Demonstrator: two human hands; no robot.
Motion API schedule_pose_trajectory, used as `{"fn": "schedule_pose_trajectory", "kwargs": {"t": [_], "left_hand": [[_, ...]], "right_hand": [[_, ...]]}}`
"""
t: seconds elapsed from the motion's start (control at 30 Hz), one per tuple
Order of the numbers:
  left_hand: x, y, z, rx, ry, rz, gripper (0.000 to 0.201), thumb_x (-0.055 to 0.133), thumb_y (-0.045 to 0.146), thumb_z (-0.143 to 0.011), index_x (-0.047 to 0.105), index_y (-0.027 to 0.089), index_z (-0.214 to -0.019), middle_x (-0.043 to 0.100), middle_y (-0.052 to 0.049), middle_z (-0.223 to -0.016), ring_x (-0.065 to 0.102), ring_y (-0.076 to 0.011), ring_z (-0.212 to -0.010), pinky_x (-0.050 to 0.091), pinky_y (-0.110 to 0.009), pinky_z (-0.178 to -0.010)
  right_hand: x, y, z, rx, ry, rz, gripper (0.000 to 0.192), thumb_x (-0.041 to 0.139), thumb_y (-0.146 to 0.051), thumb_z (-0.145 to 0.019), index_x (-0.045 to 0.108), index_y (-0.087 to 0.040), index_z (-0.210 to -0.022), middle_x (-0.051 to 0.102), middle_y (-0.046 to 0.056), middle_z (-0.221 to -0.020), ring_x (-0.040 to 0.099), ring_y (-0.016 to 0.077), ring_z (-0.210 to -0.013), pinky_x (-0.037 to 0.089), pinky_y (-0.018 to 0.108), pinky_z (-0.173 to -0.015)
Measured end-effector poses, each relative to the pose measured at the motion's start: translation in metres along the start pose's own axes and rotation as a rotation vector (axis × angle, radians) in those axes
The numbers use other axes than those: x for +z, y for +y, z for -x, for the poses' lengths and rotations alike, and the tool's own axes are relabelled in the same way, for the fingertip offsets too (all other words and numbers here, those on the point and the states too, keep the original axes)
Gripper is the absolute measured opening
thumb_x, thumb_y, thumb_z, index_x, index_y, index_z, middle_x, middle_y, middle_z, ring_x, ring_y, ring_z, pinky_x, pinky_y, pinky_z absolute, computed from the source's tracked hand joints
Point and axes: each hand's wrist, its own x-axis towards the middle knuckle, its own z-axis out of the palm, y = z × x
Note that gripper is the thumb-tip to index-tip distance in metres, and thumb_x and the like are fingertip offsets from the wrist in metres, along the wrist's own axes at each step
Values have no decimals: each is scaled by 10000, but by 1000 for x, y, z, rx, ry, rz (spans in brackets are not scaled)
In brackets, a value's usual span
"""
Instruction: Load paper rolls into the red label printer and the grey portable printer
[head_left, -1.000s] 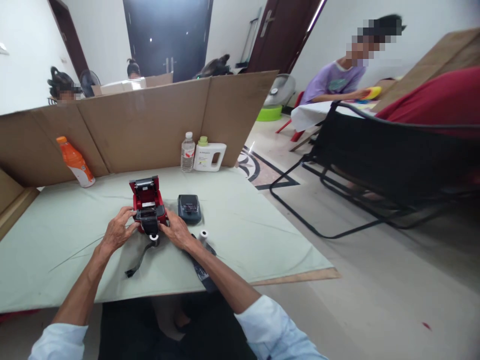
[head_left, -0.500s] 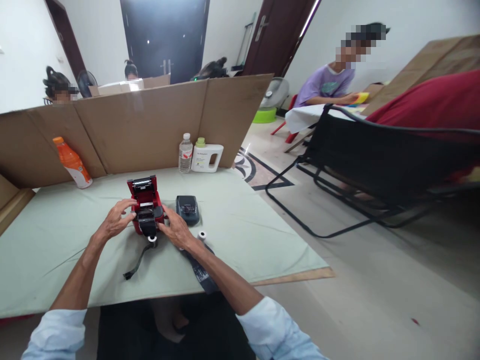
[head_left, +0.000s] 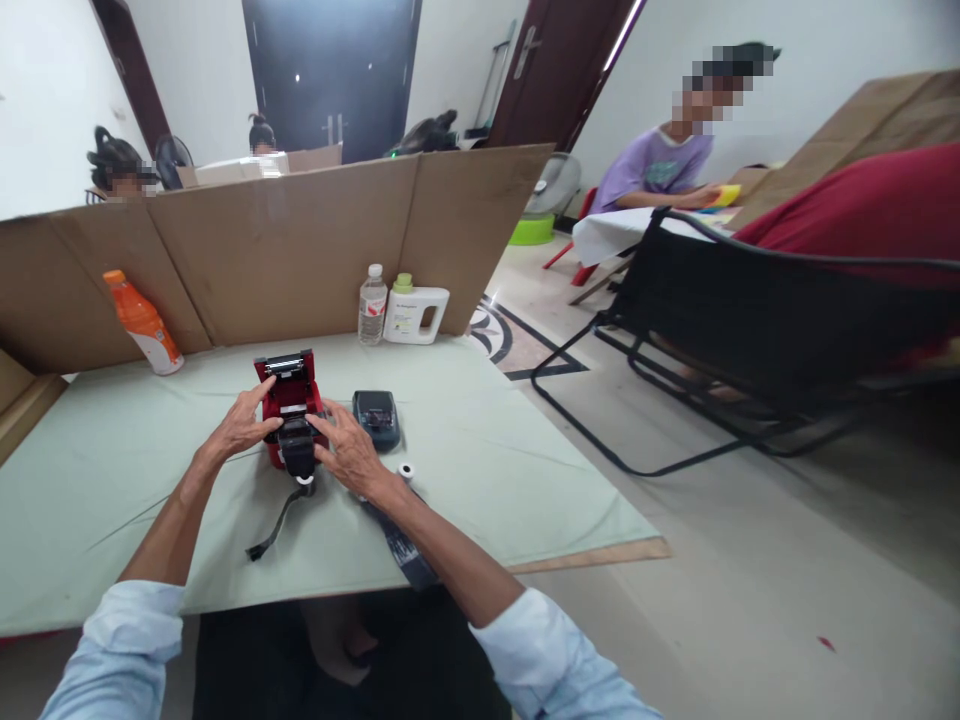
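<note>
Head view showed no readable writing: labels on the clear water bottle (head_left: 373, 305), the white jug (head_left: 416, 313) and the orange bottle (head_left: 142, 322) were too small to make out. Left hand (head_left: 241, 428) lay on the left side of the red printer (head_left: 289, 405), fingers curved round it, thumb toward the front. Right hand (head_left: 346, 455) pressed its fingers against the black front part on the printer's right; how tight either grip was, can't tell. Printer sat mid-table w/ its lid up, a black strap (head_left: 276, 525) trailing from it toward the near edge. Dark small printer (head_left: 376, 417) stood just beside it on the right, a white paper roll (head_left: 406, 470) near that. Pale green cloth on the table (head_left: 97, 480) had open room left and right of the hands. Cardboard screen (head_left: 300, 250) walled the far edge; right edge dropped to tiled floor, where a black chair frame (head_left: 720, 320) stood. Other persons sat beyond the screen and at a far table.
</note>
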Motion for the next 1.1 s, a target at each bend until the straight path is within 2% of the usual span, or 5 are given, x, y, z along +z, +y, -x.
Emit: {"fn": "schedule_pose_trajectory", "kwargs": {"t": [0.27, 0.6, 0.73, 0.93, 1.1], "left_hand": [[-2, 12, 28, 105, -67, 57, 601, 707, 460, -879, 620, 231, -1428, 579, -147, -1519, 522, -342, -1421, 482, -553, -1135], [-7, 27, 42, 207, -141, 52, 660, 787, 350, -793, 630, 266, -1428, 597, -116, -1511, 520, -334, -1431, 406, -543, -1213], [-10, 30, 21, 92, -103, 112, 537, 729, 337, -800, 696, 224, -1324, 704, -110, -1356, 648, -309, -1253, 507, -492, -1103], [-1, 27, -13, -81, -9, 321, 350, 797, 417, -697, 750, 123, -881, 759, -44, -819, 686, -214, -767, 571, -316, -737], [4, 31, -19, -105, 82, 459, 442, 855, 484, -650, 758, 128, -893, 767, -55, -859, 680, -207, -764, 559, -305, -705]], "right_hand": [[-3, 0, -3, -49, 16, -17, 463, 700, -182, -890, 681, -236, -1349, 522, 148, -1515, 489, 317, -1397, 431, 547, -1180], [-9, -13, -20, -141, -6, -20, 320, 683, -158, -893, 773, -244, -1188, 621, 139, -1405, 545, 329, -1312, 457, 557, -1124], [-13, -19, -45, -100, 16, -19, 244, 598, -136, -934, 807, -217, -1029, 714, 122, -1212, 631, 283, -1136, 504, 468, -1045], [-26, -34, -92, -72, 10, -158, 279, 520, -130, -954, 777, -222, -896, 733, 48, -940, 665, 196, -887, 503, 302, -831], [-39, -53, -109, -106, 110, -362, 253, 544, -205, -953, 749, -186, -806, 692, 20, -808, 617, 159, -777, 459, 261, -746]]}}
